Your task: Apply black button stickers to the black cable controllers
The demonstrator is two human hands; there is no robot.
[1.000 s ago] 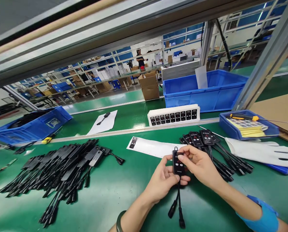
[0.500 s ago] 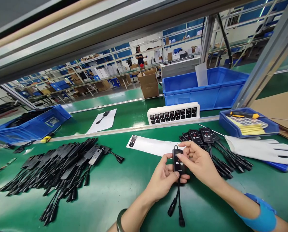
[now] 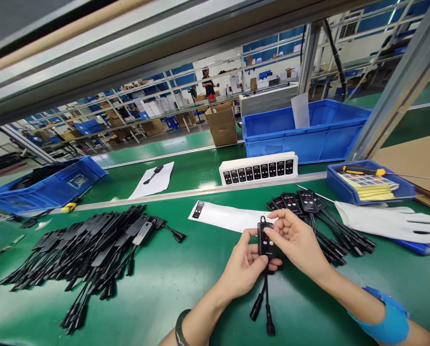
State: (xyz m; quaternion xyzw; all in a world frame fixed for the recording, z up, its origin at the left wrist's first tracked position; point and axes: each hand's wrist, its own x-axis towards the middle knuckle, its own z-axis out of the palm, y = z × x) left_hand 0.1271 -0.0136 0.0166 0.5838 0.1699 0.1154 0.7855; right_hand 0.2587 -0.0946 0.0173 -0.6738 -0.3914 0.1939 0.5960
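Observation:
My left hand [image 3: 245,269] is closed around a small black controller [image 3: 267,249] with a hanging loop on top and two connector cables [image 3: 263,300] hanging down. My right hand [image 3: 297,240] is closed at its upper right edge, with the thumb pressed on the labelled front and the other fingers curled. Beneath and behind the hands lies a white label strip [image 3: 225,216] bearing one black label [image 3: 198,210] at its left end. Labelled controllers [image 3: 292,203] are piled to the right of my right hand. A large heap of black controllers [image 3: 92,245] lies at the left.
A stack of label sheets [image 3: 260,168] stands behind the strip. Blue bins [image 3: 301,137] stand at the back and left. On the right are a small blue tray [image 3: 371,192] holding a screwdriver and a white glove [image 3: 384,223]. A metal post [image 3: 398,81] rises there.
Almost nothing differs. Both hands keep the same hold on the controller, and the thumb of my right hand stays on its front.

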